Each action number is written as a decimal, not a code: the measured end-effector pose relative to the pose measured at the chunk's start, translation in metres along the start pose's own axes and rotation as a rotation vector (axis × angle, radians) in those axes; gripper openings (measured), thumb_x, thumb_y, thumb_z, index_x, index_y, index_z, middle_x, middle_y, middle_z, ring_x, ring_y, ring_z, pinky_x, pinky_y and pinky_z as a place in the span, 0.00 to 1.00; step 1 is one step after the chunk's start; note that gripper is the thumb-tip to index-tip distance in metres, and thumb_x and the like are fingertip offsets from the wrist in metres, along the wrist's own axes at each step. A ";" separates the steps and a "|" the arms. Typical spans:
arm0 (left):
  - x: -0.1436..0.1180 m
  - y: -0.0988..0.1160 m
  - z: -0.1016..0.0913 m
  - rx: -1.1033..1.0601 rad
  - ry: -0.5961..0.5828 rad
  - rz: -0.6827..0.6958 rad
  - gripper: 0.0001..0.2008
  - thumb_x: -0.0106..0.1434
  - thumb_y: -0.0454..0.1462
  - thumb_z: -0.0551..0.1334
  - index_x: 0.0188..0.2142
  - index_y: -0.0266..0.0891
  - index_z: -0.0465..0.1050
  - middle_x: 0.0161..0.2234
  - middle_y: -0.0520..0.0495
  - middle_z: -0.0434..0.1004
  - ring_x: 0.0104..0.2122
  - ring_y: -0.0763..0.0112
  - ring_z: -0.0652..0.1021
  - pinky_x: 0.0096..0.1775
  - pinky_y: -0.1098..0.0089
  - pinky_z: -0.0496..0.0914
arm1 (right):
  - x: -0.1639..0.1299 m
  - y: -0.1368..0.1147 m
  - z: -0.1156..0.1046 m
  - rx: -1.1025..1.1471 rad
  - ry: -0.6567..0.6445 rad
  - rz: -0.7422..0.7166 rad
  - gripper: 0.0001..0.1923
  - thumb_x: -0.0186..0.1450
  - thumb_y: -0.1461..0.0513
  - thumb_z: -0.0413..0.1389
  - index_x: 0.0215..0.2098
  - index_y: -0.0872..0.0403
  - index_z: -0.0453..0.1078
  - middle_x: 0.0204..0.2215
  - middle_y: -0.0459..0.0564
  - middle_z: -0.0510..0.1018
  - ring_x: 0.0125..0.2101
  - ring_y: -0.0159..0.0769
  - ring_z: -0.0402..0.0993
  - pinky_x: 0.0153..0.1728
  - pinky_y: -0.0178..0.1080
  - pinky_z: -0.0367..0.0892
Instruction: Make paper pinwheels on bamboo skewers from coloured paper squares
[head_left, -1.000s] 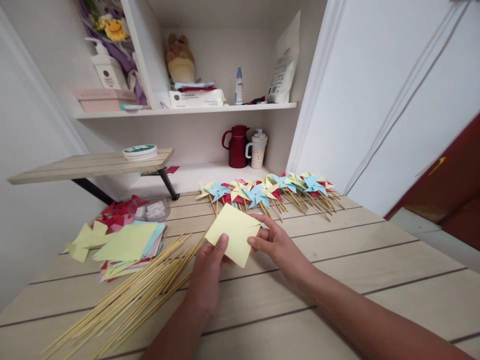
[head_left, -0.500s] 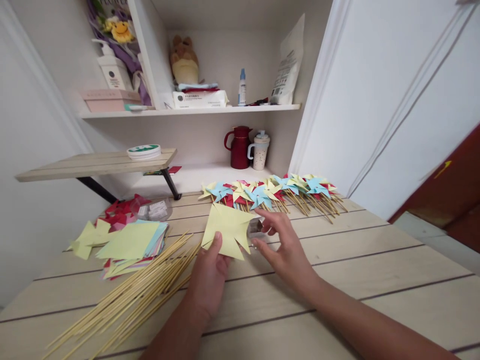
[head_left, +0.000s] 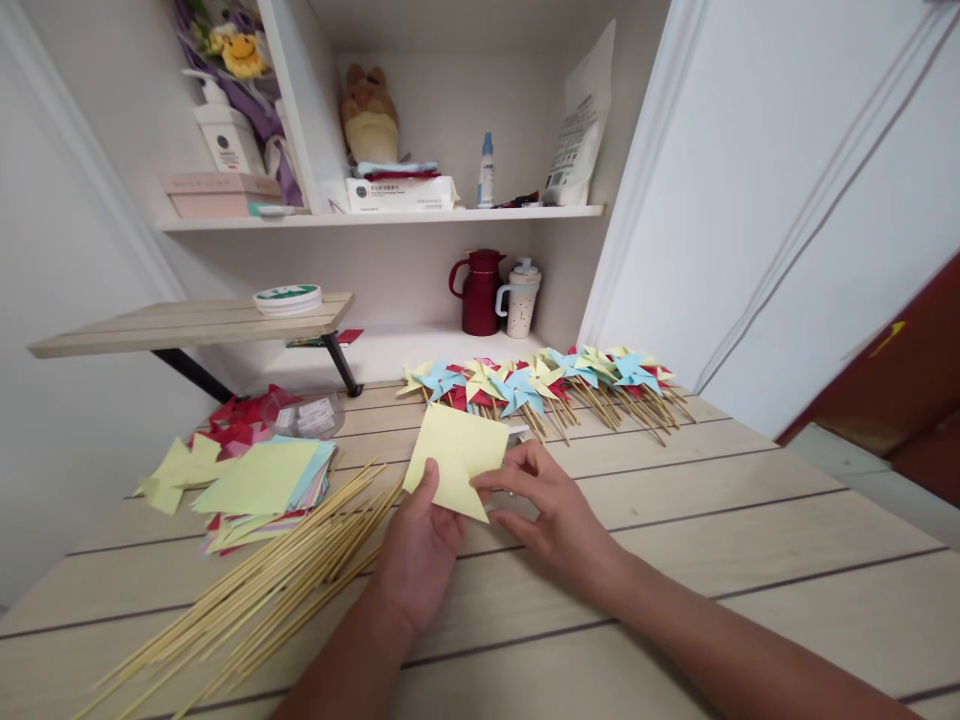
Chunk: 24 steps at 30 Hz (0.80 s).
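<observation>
A pale yellow paper square (head_left: 454, 445) is in my left hand (head_left: 424, 550), closed on its lower edge with the thumb on top and the fingers underneath. Over the paper's lower right edge sits my right hand (head_left: 551, 510), fingers bent and closed around that corner. A small white dot shows by the right index finger; I cannot make out what it is. Partly hidden behind the right hand lies a small clear container. Long thin wooden sticks (head_left: 300, 560) lie left of my left hand. Finished paper pinwheels (head_left: 517, 390) on sticks lie beyond the paper.
A stack of coloured paper squares (head_left: 262, 478), a yellow cut paper (head_left: 180, 475), red paper pieces (head_left: 236, 425) and a clear box (head_left: 311, 415) are at the left. A small raised shelf (head_left: 195, 320) stands behind them. A red jug (head_left: 481, 295) and a cup (head_left: 521, 300) stand at the back.
My right hand has moved left and down to the paper's edge, its fingers drawing in. The cuts seen on the paper's right side no longer show. My left hand keeps its hold.
</observation>
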<state>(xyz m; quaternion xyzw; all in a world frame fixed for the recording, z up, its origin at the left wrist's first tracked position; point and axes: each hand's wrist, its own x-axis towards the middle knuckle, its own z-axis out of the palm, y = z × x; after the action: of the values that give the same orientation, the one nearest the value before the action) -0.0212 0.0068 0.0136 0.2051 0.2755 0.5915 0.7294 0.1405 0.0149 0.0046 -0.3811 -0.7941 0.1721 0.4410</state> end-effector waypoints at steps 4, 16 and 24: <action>-0.001 -0.002 0.000 -0.001 -0.050 -0.017 0.22 0.66 0.43 0.60 0.56 0.37 0.69 0.53 0.40 0.76 0.52 0.61 0.76 0.54 0.61 0.70 | -0.002 -0.001 0.001 0.022 0.020 -0.013 0.20 0.58 0.71 0.59 0.45 0.45 0.76 0.35 0.48 0.65 0.36 0.37 0.66 0.37 0.41 0.67; -0.001 -0.012 -0.007 0.203 -0.151 -0.022 0.27 0.65 0.50 0.57 0.58 0.38 0.69 0.57 0.38 0.72 0.54 0.55 0.74 0.55 0.56 0.67 | 0.000 -0.005 -0.001 0.104 0.132 0.029 0.05 0.64 0.62 0.59 0.32 0.50 0.78 0.29 0.48 0.66 0.31 0.35 0.66 0.30 0.37 0.65; -0.003 -0.017 -0.008 0.408 -0.122 0.099 0.23 0.64 0.49 0.60 0.55 0.42 0.72 0.57 0.41 0.73 0.55 0.55 0.73 0.56 0.56 0.65 | 0.002 -0.004 -0.002 0.135 0.138 0.154 0.04 0.62 0.61 0.61 0.29 0.51 0.77 0.28 0.47 0.68 0.29 0.34 0.65 0.29 0.37 0.63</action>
<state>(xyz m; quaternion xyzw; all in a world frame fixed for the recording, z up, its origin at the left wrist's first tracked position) -0.0142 -0.0002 -0.0024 0.3972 0.3343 0.5453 0.6582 0.1398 0.0137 0.0090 -0.4212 -0.7168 0.2319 0.5049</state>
